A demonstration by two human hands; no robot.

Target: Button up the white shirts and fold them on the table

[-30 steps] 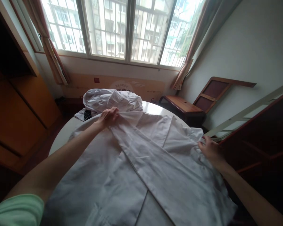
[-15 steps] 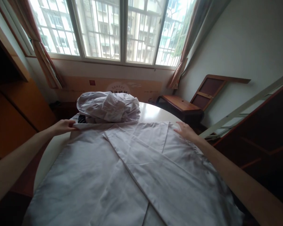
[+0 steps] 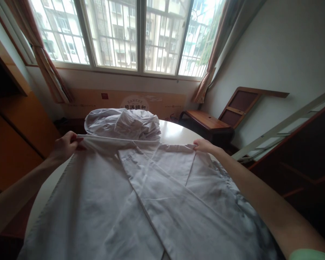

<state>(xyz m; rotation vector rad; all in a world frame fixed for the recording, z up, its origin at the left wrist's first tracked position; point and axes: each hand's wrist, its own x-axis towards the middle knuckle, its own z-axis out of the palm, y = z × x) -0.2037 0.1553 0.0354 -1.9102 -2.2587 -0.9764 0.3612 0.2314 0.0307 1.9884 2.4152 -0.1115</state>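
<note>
A white garment, with a sleeve folded slantwise over its middle, is spread over the round table. My left hand pinches the far left corner and lifts it a little. At the far right, my right hand is closed on the same far edge, which is pulled fairly straight between both hands. Just behind that edge lies a crumpled heap of white cloth. The near end of the garment runs out of view at the bottom.
A wooden stool or low bench and a tilted wooden frame stand behind the table at right. Farther right leans a white ladder-like rail. An orange cabinet is on the left, and a printed orange box lies below the window.
My right hand has gone from open beside the cloth to gripping its far edge. My left hand has shifted left and raised its corner, so the edge now hides more of the heap.
</note>
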